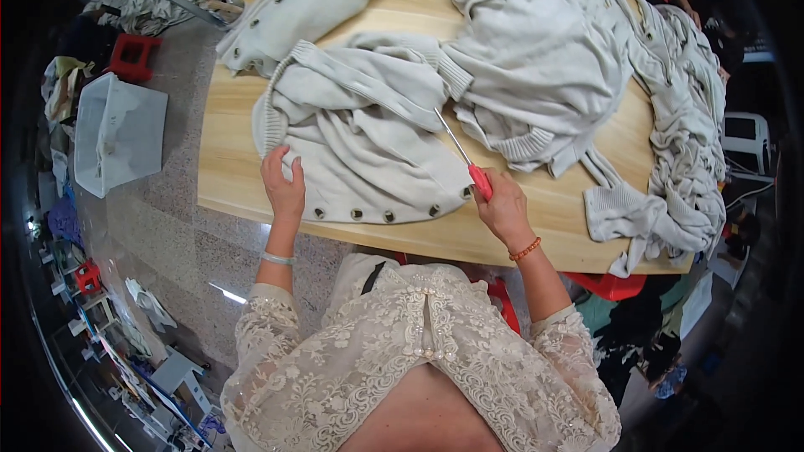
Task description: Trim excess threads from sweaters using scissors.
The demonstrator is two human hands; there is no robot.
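A pale grey knitted cardigan (360, 159) lies spread on the wooden table in front of me. Dark buttons run along its near edge, and a ribbed band is at its left. My left hand (283, 184) rests at that ribbed corner, thumb and fingers apart, holding nothing. In my right hand (504, 208), closed by the near right corner, is a red-handled tool (456, 141) with a thin metal shaft. The shaft slants up and left over the cardigan, its tip near the sleeve; whether the tip touches the knit I cannot tell.
More pale knitted garments (544, 59) are heaped on the table (230, 151) at the far side and right. One buttoned garment (310, 0) lies at the far left. On the floor at left stand a translucent bin (134, 138) and a red stool (134, 54). Another person's hand (688, 4) shows at far right.
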